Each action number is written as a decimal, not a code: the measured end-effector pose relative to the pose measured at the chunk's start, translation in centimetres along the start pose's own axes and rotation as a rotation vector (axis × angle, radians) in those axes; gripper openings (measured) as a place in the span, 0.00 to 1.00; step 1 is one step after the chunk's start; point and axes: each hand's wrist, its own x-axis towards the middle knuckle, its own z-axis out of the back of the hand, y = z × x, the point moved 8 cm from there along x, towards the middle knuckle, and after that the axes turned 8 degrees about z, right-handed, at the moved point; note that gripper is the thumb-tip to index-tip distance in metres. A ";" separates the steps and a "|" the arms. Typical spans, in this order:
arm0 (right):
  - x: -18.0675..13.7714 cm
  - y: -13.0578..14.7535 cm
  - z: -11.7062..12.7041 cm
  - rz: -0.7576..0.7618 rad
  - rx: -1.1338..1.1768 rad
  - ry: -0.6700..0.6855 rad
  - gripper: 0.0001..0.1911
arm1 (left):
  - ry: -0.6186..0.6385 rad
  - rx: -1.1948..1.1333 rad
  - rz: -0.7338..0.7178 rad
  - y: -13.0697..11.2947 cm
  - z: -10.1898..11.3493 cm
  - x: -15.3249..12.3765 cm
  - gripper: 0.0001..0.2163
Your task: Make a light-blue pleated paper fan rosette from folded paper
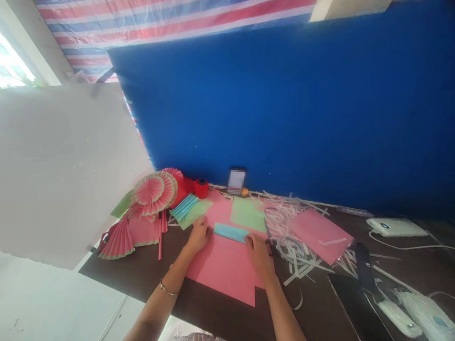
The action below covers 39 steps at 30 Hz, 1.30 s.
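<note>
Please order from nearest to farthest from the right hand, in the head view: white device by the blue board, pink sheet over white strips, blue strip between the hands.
1. Blue strip: touching the right hand.
2. Pink sheet: right of the hand.
3. White device: farther right, by the blue board.

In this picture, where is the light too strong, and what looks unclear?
Head view throughout: glare washes out the bright window, upper left; the small dark-edged rectangular object is pixelated; the light-blue paper strip between left hand and right hand looks soft.
</note>
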 end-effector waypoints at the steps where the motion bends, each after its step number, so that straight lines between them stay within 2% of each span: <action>1: 0.1 -0.1 0.0 -0.004 0.001 0.009 0.14 | -0.007 -0.009 0.000 0.1 0.1 0.0 0.06; 9: 0.2 -0.1 0.1 -0.007 0.014 0.054 0.14 | -0.071 -0.176 0.078 0.2 1.0 0.0 0.10; 13: 0.2 0.3 0.3 -0.001 0.019 0.055 0.13 | -0.003 -0.181 0.024 -0.9 0.7 -0.2 0.13; 19: 0.0 0.3 0.3 -0.003 0.017 0.050 0.13 | 0.120 -0.312 0.055 -1.3 0.1 -0.2 0.22; 24: 0.0 0.2 0.3 -0.009 0.020 0.042 0.13 | 0.127 -0.177 0.021 -1.5 -0.2 -0.3 0.14; 28: 0.0 0.3 0.4 -0.015 0.028 0.040 0.12 | 0.147 -0.198 -0.028 -1.7 -0.1 -0.4 0.14; 32: 0.0 0.4 0.5 -0.014 0.042 0.036 0.13 | 0.144 -0.219 -0.069 -1.4 -0.3 -0.4 0.09; 39: -0.2 0.4 0.6 -0.022 0.055 0.034 0.13 | 0.129 -0.204 -0.011 -0.5 -0.7 0.0 0.08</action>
